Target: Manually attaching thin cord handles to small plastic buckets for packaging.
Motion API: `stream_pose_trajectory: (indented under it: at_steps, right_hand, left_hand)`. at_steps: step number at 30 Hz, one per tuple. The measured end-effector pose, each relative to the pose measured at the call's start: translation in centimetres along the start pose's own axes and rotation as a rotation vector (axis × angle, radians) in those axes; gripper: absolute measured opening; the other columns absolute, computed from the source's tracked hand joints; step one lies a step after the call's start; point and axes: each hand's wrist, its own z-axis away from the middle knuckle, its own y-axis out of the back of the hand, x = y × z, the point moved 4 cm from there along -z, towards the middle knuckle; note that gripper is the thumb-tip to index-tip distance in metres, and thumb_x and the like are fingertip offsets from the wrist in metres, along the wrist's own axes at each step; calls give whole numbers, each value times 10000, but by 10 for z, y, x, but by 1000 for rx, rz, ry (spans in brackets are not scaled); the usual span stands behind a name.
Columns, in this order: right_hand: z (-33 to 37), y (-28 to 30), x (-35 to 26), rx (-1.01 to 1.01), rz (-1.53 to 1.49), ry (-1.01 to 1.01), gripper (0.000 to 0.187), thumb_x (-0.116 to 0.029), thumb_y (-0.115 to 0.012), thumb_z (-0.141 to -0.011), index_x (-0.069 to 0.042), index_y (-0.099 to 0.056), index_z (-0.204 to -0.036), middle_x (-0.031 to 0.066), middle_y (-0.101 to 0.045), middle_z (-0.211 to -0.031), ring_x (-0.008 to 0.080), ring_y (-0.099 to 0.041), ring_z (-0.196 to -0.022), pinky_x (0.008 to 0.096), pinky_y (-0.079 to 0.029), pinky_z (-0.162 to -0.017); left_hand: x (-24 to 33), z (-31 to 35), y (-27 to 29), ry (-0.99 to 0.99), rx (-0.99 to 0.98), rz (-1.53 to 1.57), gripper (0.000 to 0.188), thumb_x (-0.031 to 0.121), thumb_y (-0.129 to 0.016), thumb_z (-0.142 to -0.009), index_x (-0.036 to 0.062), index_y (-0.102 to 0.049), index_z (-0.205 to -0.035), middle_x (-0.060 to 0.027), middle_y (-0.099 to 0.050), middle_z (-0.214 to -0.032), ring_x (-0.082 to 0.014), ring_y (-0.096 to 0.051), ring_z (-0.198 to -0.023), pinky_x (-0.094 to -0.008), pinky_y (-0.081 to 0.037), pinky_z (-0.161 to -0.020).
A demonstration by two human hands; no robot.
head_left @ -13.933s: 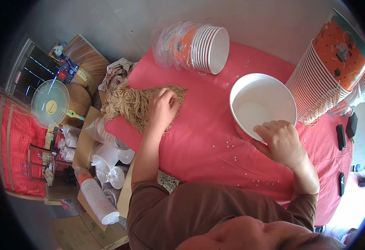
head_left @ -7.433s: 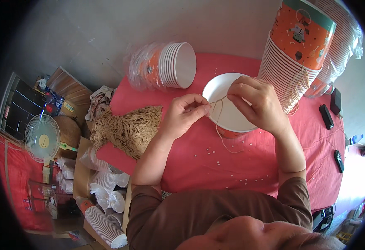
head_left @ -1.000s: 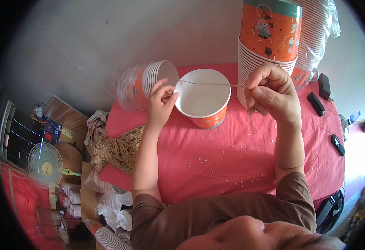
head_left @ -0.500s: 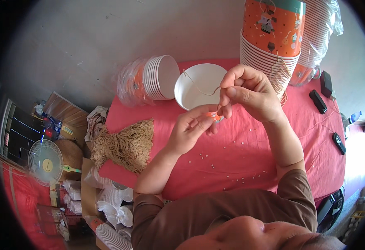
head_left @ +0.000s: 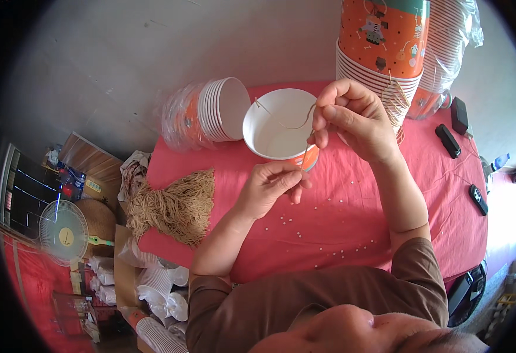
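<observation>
The right hand (head_left: 352, 120) is hovering over the near-right rim of the paper bucket (head_left: 278, 126), its thumb and forefinger pinching one end of a thin tan string (head_left: 290, 123). The string is arcing across the bucket's white inside to the far-left rim, where its other end appears to be fixed. The left hand (head_left: 269, 187) is sitting lower, just in front of the bucket, with its fingertips closed together against the orange outer wall near the base; whether anything is caught between them is too small to tell. The bucket is standing upright on the red tablecloth (head_left: 340, 235), between the two hands.

Small white beads (head_left: 314, 226) are lying scattered on the cloth near the left hand. A bundle of tan strings (head_left: 175, 203) is resting at the table's left end. A sleeve of nested buckets (head_left: 208, 112) is lying on its side just beside the open bucket, and a tall stack of orange buckets (head_left: 381, 47) is standing behind the right hand.
</observation>
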Motion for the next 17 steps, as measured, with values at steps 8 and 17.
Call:
stream_pose_trajectory:
  at_steps: [8,17]
  right_hand:
    - [0,-1,1,217,1449,207,270,22,-673,-818,-32,-641,-1081,92,-599,-984,193,-622,-671,308,-501,-593]
    - [12,-33,37,-272,1124,-383,477,-107,-680,-852,14,-559,-1298,237,-677,-1113,362,-686,-984,423,-545,-827]
  left_hand:
    - [28,7,9,-355,318,-773,59,6,-676,-913,-23,-679,-964,-49,-693,-835,-75,-618,-653,-231,-485,-554]
    - [46,15,-3,-591,385,-1084,146,-21,-733,-821,18,-671,-948,-86,-700,-872,-158,-664,-649,-291,-506,-543]
